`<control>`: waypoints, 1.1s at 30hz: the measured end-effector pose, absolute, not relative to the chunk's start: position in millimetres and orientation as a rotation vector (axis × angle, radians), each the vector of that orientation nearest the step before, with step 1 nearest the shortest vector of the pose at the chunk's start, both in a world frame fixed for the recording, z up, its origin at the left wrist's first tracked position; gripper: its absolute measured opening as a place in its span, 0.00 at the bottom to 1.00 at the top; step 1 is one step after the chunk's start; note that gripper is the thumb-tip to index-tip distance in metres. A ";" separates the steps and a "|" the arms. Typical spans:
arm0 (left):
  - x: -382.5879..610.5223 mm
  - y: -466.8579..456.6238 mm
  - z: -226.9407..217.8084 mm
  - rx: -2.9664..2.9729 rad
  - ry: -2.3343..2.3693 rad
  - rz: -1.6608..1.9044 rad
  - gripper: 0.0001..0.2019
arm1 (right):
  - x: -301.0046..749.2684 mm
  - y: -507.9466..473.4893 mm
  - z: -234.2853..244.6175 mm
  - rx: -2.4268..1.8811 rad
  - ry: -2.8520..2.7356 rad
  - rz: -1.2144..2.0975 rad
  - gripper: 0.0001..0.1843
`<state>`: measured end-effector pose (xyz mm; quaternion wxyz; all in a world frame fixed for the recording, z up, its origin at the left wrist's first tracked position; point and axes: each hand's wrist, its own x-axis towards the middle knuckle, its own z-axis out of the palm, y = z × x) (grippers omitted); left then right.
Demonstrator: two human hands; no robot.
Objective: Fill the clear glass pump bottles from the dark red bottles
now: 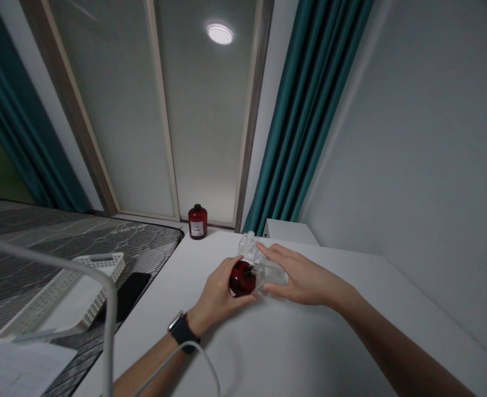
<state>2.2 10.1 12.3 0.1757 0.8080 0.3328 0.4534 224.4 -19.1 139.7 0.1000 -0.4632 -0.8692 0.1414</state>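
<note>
A dark red bottle (242, 278) with a black neck rests low over the white table, tilted toward the right. My left hand (216, 289), with a watch on its wrist, is wrapped round its left side. Clear plastic, apparently a transparent bottle (274, 275), lies against the neck of the red bottle, gripped between the thumb and fingers of my right hand (303, 273). More crumpled-looking clear plastic (249, 249) sits just behind, by my right fingertips; whether it is a separate piece I cannot tell.
Another dark red bottle (197, 222) with a white label stands upright at the table's (268, 347) far left corner. Leftward are a white perforated basket (61, 300), a black flat object (132, 292) and paper (23, 361). A pale curved tube (110, 325) crosses the near left.
</note>
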 end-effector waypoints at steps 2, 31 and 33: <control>2.6 9.8 12.6 2.286 0.944 1.283 0.38 | 224.2 -19.4 140.5 -1.382 -2.572 0.419 0.46; 6.1 9.0 9.3 2.195 0.944 1.302 0.38 | 221.6 -19.2 149.5 -1.386 -2.607 0.416 0.45; 6.4 8.4 9.6 2.190 0.946 1.303 0.38 | 222.2 -18.9 149.2 -1.367 -2.598 0.412 0.45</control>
